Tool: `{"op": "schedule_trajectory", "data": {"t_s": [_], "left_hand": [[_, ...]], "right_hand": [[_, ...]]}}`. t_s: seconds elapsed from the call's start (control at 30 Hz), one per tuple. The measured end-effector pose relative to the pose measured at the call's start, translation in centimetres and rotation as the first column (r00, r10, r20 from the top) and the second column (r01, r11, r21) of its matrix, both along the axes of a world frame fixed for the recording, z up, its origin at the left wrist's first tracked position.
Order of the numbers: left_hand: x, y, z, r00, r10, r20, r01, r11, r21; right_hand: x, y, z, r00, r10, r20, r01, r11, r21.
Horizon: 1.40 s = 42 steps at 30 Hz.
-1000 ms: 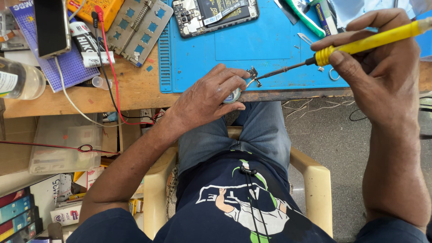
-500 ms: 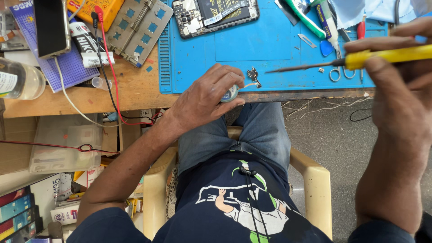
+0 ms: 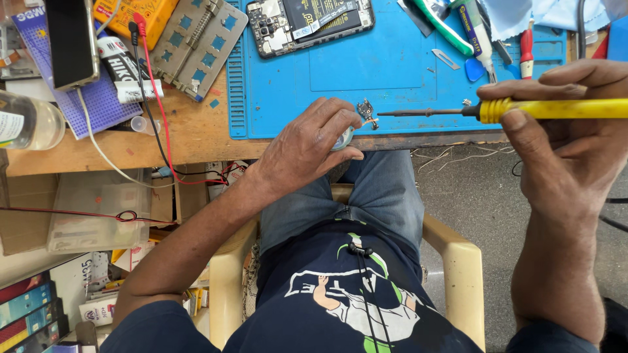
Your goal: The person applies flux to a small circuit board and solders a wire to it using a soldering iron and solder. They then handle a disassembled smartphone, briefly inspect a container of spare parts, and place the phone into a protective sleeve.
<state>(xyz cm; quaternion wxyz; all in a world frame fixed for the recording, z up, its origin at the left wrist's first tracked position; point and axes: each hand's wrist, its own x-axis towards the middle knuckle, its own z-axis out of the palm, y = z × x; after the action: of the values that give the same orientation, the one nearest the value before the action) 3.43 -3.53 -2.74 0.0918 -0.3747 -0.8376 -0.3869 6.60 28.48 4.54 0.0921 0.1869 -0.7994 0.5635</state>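
Right hand: my right hand (image 3: 575, 140) is closed around the yellow handle of the soldering iron (image 3: 523, 109), thumb under the handle and fingers over it, out past the worktop's near edge toward its right end.
Soldering iron: held level, its dark shaft and tip pointing left along the near edge of the blue mat (image 3: 366, 72); the tip stops just beside the small metal part (image 3: 366, 111) and is not touching it.
Left hand: my left hand (image 3: 307, 147) rests on the near edge of the worktop (image 3: 196, 134), fingers curled loosely over a small round object (image 3: 345, 137). I cannot tell what that object is, as most of it is hidden under the fingers.
Small metal part: lies on the blue mat at its near edge, just beside my left fingertips (image 3: 347, 117).
Opened phone: the phone with its back off (image 3: 307, 23) lies on the blue mat toward the far edge, well apart from both hands.
Metal holder plate: the grey fixture (image 3: 196, 42) lies tilted, left of the mat at the far edge.
Meter and leads: an orange meter (image 3: 131, 13) sits at the far edge; its red and black leads (image 3: 154, 104) run down over the near edge.
Bottle: a clear bottle (image 3: 26, 121) lies near the left edge.
Hand tools: a red-handled screwdriver (image 3: 526, 52) and a blue pick (image 3: 474, 68) lie near the far right corner.
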Motion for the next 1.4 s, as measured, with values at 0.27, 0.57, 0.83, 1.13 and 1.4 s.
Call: {"op": "schedule_trajectory", "data": {"t_s": [0.27, 0.57, 0.83, 1.13, 1.4], "left_hand": [[0.0, 0.0, 0.0, 1.000, 0.010, -0.012, -0.011, 1.000, -0.013], [0.3, -0.7, -0.2, 1.000, 0.014, 0.001, -0.014, 1.000, -0.019], [0.2, -1.2, -0.4, 1.000, 0.005, -0.003, -0.006, 1.000, -0.020], [-0.3, -1.5, 0.3, 0.996, 0.049, 0.070, -0.052, 0.998, 0.044], [-2.0, -1.3, 1.3, 0.983, 0.109, 0.147, -0.120, 0.991, 0.063]], "right_hand": [[-0.6, -1.5, 1.2, 0.997, 0.059, -0.039, -0.054, 0.991, 0.121], [-1.2, -2.6, 2.2, 0.992, 0.106, -0.063, -0.091, 0.976, 0.200], [-1.2, -2.7, 2.3, 0.995, 0.088, -0.046, -0.076, 0.971, 0.226], [-1.6, -3.4, 3.2, 0.998, 0.067, 0.008, -0.067, 0.973, 0.222], [-1.8, -3.3, 2.9, 0.998, 0.060, -0.016, -0.055, 0.970, 0.238]]}}
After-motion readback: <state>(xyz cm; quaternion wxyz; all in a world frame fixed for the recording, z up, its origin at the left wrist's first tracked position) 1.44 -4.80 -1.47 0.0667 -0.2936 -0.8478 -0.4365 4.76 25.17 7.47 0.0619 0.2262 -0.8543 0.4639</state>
